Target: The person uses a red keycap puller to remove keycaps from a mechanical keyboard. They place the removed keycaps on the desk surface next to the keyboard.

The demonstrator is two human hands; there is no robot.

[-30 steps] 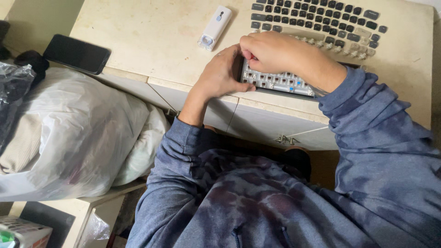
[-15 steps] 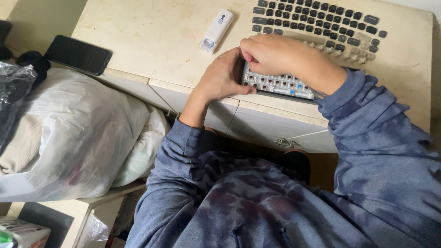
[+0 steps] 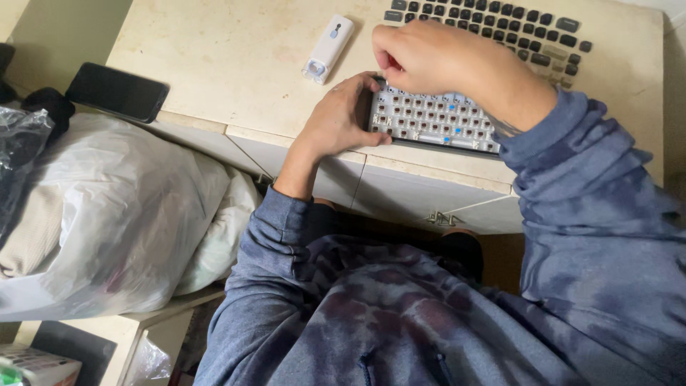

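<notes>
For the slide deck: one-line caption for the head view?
Left hand steadies a bare-switch keyboard; right hand lifts above it.
</notes>
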